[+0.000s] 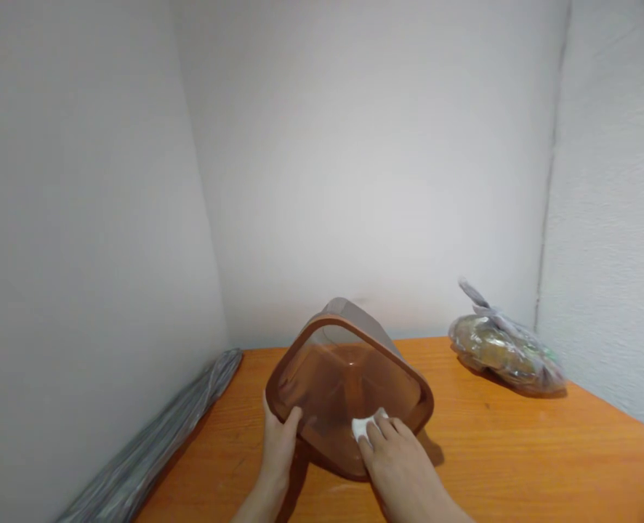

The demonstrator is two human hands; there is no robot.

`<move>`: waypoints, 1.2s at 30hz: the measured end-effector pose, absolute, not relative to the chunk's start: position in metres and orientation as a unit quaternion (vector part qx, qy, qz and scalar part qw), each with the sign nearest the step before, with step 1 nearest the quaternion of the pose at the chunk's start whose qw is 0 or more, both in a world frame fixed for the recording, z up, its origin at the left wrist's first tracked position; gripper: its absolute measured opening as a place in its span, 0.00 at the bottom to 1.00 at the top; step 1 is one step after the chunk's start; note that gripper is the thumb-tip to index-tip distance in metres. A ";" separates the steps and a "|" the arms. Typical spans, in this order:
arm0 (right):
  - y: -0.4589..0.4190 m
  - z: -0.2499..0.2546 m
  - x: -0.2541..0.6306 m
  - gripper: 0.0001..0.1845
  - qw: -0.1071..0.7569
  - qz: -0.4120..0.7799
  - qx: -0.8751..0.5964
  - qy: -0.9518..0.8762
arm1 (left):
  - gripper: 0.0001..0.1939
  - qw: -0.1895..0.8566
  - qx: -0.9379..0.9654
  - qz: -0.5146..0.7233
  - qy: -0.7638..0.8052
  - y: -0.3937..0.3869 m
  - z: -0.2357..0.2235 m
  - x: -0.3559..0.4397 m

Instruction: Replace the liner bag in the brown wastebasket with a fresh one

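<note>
A brown, see-through plastic bin (349, 319) is tilted over the table with its wide mouth facing me. At its lower left rim, my left hand (281, 436) grips the edge, thumb on the inside and the other fingers hidden behind the wall. My right hand (392, 454) reaches to the lower right of the mouth, its fingers closed on a white cloth (362, 427) that lies against the bin's inner wall. Part of the cloth is hidden under the fingers.
On the orange wooden table (496, 450), a knotted clear plastic bag (504, 349) with yellowish contents sits at the back right. A long grey plastic bundle (174, 421) lies along the left wall. White walls (376, 160) enclose the table at the back and sides.
</note>
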State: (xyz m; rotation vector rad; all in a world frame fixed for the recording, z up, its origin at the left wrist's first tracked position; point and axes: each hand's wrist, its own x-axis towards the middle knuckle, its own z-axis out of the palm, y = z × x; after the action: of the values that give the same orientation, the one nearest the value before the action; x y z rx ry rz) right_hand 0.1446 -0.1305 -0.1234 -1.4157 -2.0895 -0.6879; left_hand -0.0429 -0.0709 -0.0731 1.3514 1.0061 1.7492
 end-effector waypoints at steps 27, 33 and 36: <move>0.021 -0.074 0.077 0.10 0.522 0.150 -0.564 -0.622 | 0.31 0.387 0.521 0.641 0.410 -0.071 -0.083 -0.041; 0.027 -0.078 0.070 0.09 0.528 0.155 -0.558 -0.621 | 0.30 0.366 0.545 0.635 0.407 -0.071 -0.086 -0.042; 0.026 -0.077 0.067 0.11 0.524 0.156 -0.556 -0.626 | 0.30 0.367 0.546 0.639 0.398 -0.073 -0.085 -0.040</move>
State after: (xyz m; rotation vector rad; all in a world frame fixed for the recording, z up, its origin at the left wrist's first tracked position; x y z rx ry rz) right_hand 0.0670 0.0260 -0.0774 -1.3313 -1.4992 0.3743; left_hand -0.0403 -0.0730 -0.0852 1.4029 1.0211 1.6423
